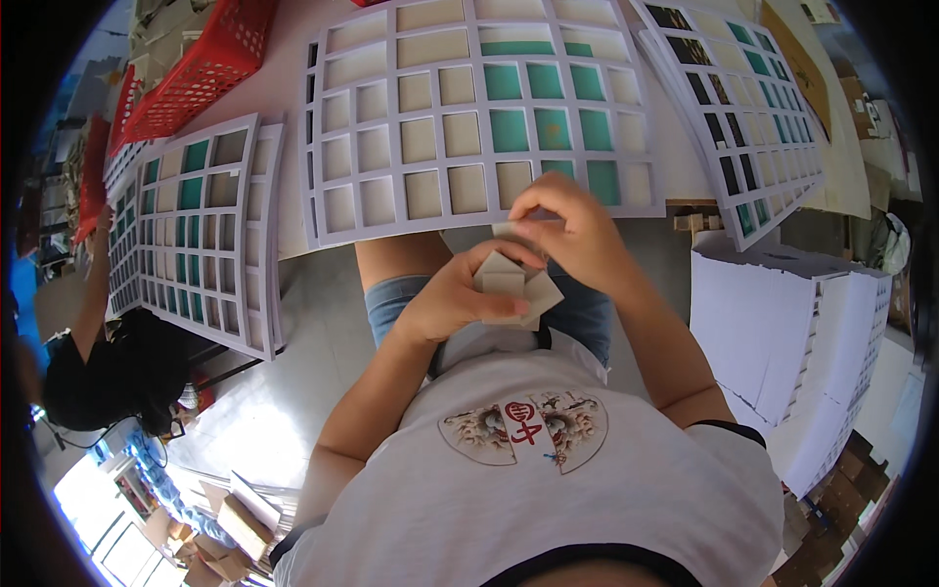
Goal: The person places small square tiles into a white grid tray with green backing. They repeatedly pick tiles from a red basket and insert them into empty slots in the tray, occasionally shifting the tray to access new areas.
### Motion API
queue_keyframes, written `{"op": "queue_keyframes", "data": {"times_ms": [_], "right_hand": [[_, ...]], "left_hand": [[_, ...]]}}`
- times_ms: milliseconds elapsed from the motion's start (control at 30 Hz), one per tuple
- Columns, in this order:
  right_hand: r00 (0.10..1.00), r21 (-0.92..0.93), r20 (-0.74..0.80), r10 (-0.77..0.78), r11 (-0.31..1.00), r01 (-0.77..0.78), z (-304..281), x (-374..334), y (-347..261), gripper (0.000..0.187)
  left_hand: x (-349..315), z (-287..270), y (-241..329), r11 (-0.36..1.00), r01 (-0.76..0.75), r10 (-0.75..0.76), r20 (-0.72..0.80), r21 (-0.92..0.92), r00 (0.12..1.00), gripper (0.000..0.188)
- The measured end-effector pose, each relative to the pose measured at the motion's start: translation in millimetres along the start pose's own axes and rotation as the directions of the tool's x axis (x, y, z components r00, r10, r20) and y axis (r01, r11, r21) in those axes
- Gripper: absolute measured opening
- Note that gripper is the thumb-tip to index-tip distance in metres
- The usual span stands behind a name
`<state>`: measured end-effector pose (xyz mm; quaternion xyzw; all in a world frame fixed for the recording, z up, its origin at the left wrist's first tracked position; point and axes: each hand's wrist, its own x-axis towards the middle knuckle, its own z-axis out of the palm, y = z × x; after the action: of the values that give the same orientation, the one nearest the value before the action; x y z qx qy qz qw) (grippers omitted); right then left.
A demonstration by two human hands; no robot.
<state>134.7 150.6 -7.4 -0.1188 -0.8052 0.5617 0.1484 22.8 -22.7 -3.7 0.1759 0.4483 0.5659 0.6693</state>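
My left hand point(448, 298) is closed around a loose, fanned stack of cream square pieces point(504, 284), held over my lap. Just above it, my right hand point(572, 225) pinches one cream piece point(503, 230) between thumb and fingers, close to the left fingertips. Past my hands lies a white grid panel point(386, 223) on the table. Its openings show cream squares point(463, 134), teal squares point(510, 130) and pale white ones. My right hand covers part of the panel's near edge.
More grid panels lie stacked on the left point(256, 225) and right point(685, 98). A red perforated basket point(210, 73) stands at the far left. Large white stacked pieces point(748, 323) stand at the right by the floor. Another person's arm point(95, 284) reaches in at left.
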Motion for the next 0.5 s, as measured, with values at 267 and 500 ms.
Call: {"op": "queue_keyframes", "data": {"times_ms": [267,500], "right_hand": [[0.932,0.022,-0.247,0.263,0.964,-0.266,-43,22,27,0.01],[0.974,-0.682,-0.067,-0.218,0.723,0.115,-36,6,29,0.018]], "left_hand": [[14,0,-16,1.0,-0.003,0.003,0.019,-0.008,1.0,0.047],[25,-12,-16,0.965,-0.1,0.069,-0.132,-0.244,0.989,0.049]]}}
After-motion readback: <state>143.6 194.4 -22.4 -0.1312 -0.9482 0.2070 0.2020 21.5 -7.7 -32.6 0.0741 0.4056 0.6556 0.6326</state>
